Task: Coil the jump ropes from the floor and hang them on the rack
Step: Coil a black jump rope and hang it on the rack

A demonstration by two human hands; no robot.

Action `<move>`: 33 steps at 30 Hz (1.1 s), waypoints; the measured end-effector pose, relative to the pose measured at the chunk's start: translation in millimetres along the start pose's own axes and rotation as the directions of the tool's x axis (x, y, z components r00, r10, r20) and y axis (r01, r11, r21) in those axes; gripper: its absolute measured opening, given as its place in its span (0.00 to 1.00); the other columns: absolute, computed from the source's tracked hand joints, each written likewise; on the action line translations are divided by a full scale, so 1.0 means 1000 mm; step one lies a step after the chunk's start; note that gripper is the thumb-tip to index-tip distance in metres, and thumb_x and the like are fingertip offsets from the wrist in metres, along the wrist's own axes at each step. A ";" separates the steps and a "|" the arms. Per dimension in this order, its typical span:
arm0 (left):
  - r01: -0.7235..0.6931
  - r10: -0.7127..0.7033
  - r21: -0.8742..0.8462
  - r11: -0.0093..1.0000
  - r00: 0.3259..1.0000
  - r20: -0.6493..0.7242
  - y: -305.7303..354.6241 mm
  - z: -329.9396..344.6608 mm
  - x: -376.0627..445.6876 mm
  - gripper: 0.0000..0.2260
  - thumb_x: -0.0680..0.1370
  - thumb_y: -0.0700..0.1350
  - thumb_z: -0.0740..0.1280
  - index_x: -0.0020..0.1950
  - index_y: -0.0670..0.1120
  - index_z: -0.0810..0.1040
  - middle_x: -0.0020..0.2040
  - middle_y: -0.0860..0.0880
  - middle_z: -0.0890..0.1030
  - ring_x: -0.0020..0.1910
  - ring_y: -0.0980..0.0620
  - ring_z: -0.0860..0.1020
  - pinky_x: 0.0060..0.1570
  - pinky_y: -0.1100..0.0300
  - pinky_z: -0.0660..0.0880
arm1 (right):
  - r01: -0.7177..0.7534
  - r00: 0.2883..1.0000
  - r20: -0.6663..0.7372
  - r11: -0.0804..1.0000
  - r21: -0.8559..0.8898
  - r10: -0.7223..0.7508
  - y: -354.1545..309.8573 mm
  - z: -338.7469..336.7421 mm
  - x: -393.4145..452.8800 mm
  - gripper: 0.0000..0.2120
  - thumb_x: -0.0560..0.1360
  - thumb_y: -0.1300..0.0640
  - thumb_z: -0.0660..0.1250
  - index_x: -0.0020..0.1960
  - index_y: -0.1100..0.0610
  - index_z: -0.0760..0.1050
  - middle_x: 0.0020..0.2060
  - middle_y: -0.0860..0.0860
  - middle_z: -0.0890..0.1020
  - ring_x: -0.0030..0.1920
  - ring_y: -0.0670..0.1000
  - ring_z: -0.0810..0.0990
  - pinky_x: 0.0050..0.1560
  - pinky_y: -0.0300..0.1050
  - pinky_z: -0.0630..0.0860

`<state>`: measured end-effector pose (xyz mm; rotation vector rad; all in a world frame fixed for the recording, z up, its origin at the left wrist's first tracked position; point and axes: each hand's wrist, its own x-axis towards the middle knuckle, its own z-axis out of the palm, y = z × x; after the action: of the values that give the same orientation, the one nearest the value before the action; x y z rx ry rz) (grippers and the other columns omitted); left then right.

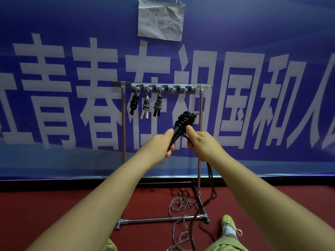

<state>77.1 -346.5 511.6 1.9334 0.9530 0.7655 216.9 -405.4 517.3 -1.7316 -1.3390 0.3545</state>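
The step in hand looks to be winding the black jump rope round its own handles before hanging it. To do it well, each turn should lie snug against the last, with tension held so the bundle does not loosen. The left hand is clenched round the lower handles, thumb along the shaft; the right hand pinches the cord just beside the wound part. The bundle rises above and between both grips, and the loose tail drops from the right hand to the red floor. Three coiled ropes hang on the rack behind; a grey rope lies tangled on the floor by the rack's base.
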 end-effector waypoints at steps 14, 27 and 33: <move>-0.098 0.125 0.420 0.902 0.991 -0.036 -0.002 -0.002 -0.004 0.17 0.74 0.62 0.65 0.48 0.48 0.73 0.38 0.51 0.78 0.36 0.52 0.76 0.37 0.56 0.71 | -0.026 0.999 0.049 0.972 0.234 0.015 -0.002 0.010 -0.005 0.18 0.81 0.44 0.55 0.41 0.55 0.70 0.33 0.52 0.70 0.32 0.51 0.66 0.37 0.47 0.65; 0.436 0.175 -0.624 0.649 0.712 0.680 -0.018 -0.004 -0.037 0.31 0.75 0.69 0.47 0.37 0.45 0.74 0.33 0.48 0.75 0.29 0.52 0.73 0.39 0.55 0.74 | 0.113 0.934 0.273 0.916 0.385 -0.230 -0.011 -0.003 -0.019 0.22 0.80 0.42 0.55 0.50 0.62 0.72 0.32 0.54 0.72 0.31 0.51 0.70 0.34 0.44 0.69; 0.210 -0.048 -0.309 0.928 0.886 0.460 -0.014 -0.011 -0.034 0.29 0.77 0.68 0.46 0.39 0.46 0.72 0.28 0.50 0.71 0.24 0.55 0.59 0.30 0.61 0.63 | 0.050 0.948 0.309 0.993 0.105 -0.080 -0.008 -0.011 -0.024 0.23 0.81 0.42 0.51 0.44 0.59 0.72 0.28 0.48 0.64 0.26 0.47 0.58 0.28 0.44 0.55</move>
<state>46.1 -364.9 499.9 1.6081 0.6048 0.3524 210.1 -431.3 523.0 -1.5928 -1.5725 0.6673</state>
